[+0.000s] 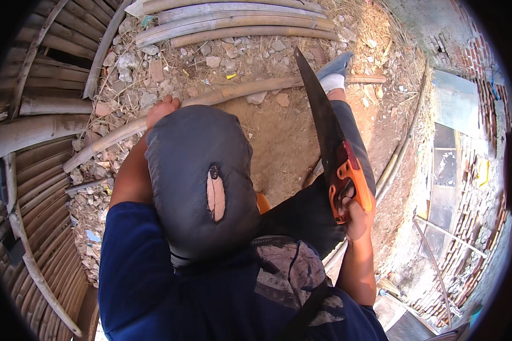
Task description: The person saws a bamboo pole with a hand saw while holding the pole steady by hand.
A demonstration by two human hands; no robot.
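Note:
My right hand (pixel 356 218) is closed around the orange handle of a handsaw (pixel 320 113). The saw's dark blade points up and away, over my right leg and close to my foot. Beyond my raised left knee, my left hand (pixel 164 109) grips a long bamboo pole (pixel 233 92), its palm partly hidden behind the knee. The pole lies slanted over the ground, from near the left wall toward my right foot (pixel 334 74), which wears a blue-grey sandal and rests at the pole.
Several bamboo lengths (pixel 239 21) lie at the far side. A bamboo slat wall (pixel 45 210) stands on the left, a worn brick wall (pixel 466 227) on the right. Broken brick and straw litter the dirt ground (pixel 281 133). Another long pole (pixel 401 150) runs along the right.

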